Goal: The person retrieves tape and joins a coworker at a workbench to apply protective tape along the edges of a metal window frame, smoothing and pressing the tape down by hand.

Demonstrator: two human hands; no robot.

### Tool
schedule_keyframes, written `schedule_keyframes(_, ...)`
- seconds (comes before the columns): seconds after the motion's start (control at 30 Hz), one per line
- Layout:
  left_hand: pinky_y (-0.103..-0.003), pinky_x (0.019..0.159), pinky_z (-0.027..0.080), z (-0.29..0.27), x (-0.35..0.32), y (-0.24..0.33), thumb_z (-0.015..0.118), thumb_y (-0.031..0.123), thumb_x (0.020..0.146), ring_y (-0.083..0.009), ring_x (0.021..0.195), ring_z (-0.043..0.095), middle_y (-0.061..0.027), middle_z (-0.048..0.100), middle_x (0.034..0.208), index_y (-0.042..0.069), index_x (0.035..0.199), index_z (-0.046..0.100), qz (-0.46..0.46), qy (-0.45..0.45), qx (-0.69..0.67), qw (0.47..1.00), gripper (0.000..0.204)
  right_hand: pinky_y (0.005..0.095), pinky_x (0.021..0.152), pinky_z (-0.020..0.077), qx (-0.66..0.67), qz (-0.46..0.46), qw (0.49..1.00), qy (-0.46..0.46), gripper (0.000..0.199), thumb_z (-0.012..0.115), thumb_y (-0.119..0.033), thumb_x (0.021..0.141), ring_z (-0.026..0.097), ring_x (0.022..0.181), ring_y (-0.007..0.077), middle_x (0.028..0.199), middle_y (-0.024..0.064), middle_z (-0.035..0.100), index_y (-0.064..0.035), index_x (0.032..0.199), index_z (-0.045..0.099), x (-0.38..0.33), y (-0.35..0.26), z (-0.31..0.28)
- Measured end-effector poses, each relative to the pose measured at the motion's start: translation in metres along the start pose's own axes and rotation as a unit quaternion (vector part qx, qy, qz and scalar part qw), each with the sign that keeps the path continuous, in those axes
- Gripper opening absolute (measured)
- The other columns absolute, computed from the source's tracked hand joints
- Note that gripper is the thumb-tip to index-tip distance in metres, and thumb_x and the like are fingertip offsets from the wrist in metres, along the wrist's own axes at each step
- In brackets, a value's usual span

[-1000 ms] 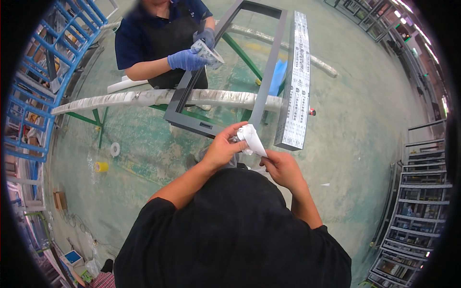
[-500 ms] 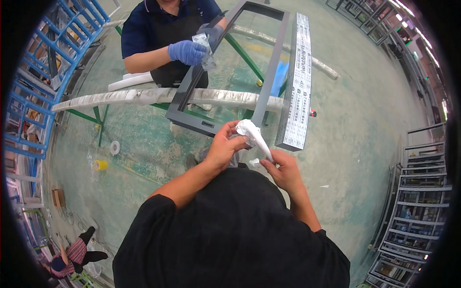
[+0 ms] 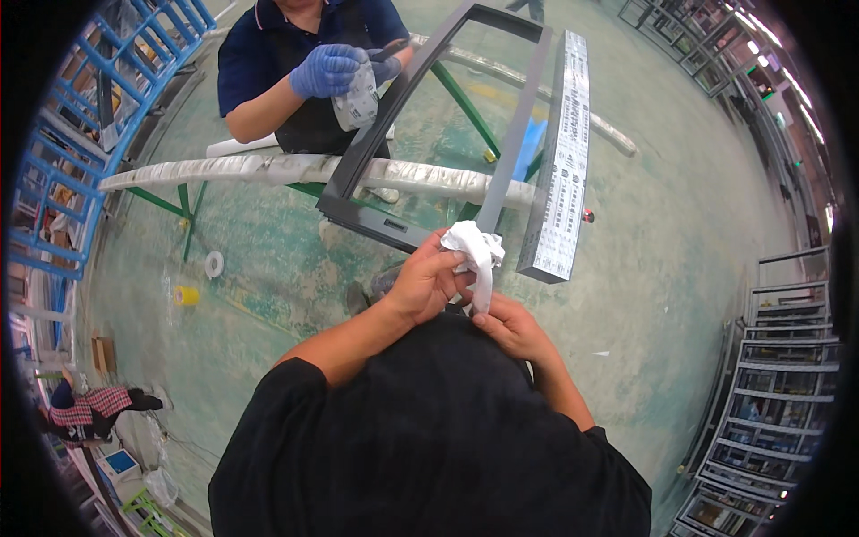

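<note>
A crumpled wad of thin white film (image 3: 472, 238), with a strip hanging off it, is held in front of my chest. My left hand (image 3: 424, 285) is closed around the wad, its thumb and fingers pinching it from the left. The lower end of the strip is caught between the thumb and fingers of my right hand (image 3: 513, 326), lower and to the right. Just beyond my hands lies the near end of a dark grey rectangular metal frame (image 3: 360, 217). Part of its near right corner is hidden behind the film.
The frame rests on a wrapped padded bar (image 3: 259, 168) with green legs. A long film-covered profile (image 3: 562, 170) lies to the right. Across the frame, a co-worker's blue-gloved hand (image 3: 327, 72) holds a printed white sheet (image 3: 358, 103). A yellow tape roll (image 3: 186, 295) is on the floor.
My right hand has moved left and slightly down, bringing the strip closer to upright. The co-worker's gloved hand has risen to the left, and the printed sheet is spread wider.
</note>
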State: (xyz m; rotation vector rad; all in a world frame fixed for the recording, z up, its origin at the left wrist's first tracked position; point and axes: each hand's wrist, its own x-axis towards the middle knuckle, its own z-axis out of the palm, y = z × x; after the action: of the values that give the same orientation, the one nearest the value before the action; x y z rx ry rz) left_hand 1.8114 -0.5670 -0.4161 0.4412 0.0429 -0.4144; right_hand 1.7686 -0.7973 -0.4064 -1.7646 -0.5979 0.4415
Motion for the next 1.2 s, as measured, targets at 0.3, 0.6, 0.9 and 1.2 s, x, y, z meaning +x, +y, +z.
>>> schedule_keyframes(0.3, -0.044, 0.116, 0.052, 0.0, -0.017, -0.002, 0.063, 0.002, 0.105, -0.0262, 0.133, 0.066, -0.013, 0.066, 0.142, 0.001, 0.155, 0.048, -0.001, -0.043, 0.089, 0.995, 0.052, 0.0322, 0.093, 0.0568, 0.221, 0.146, 0.963, 0.056, 0.028, 0.089, -0.004, 0.089, 0.071, 0.102, 0.012, 0.111, 0.0015, 0.078, -0.0038, 0.115, 0.077, 0.003, 0.018, 0.004)
schedule_keyframes(0.6, -0.034, 0.107, 0.052, -0.011, -0.026, -0.008, 0.064, 0.004, 0.095, -0.0159, 0.121, 0.066, -0.0057, 0.07, 0.13, 0.003, 0.141, 0.062, -0.064, -0.09, 0.206, 0.972, 0.047, 0.0363, 0.082, 0.056, -0.08, 0.094, 0.98, 0.154, 0.025, 0.082, -0.004, 0.085, 0.072, 0.09, 0.0234, 0.092, 0.0081, 0.074, -0.0032, 0.111, 0.078, 0.003, 0.043, -0.008)
schedule_keyframes(0.9, -0.033, 0.104, 0.054, -0.008, -0.026, -0.006, 0.068, 0.004, 0.092, -0.0137, 0.116, 0.066, -0.004, 0.068, 0.128, 0.003, 0.14, 0.061, -0.019, -0.058, 0.374, 0.925, 0.048, 0.0481, 0.082, 0.0573, -0.35, 0.063, 0.922, 0.156, 0.029, 0.076, -0.012, 0.093, 0.071, 0.095, 0.0393, 0.098, 0.0156, 0.072, -0.0101, 0.122, 0.079, 0.005, -0.005, -0.025)
schedule_keyframes(1.2, -0.03, 0.095, 0.056, -0.006, -0.021, -0.009, 0.071, 0.006, 0.091, -0.0122, 0.11, 0.067, -0.004, 0.069, 0.126, 0.004, 0.138, 0.062, -0.02, -0.064, 0.414, 0.908, 0.048, 0.0481, 0.087, 0.0562, -0.414, 0.106, 0.876, 0.221, 0.036, 0.073, -0.013, 0.092, 0.071, 0.102, 0.0365, 0.106, 0.0126, 0.074, -0.0096, 0.128, 0.076, -0.005, 0.008, -0.023)
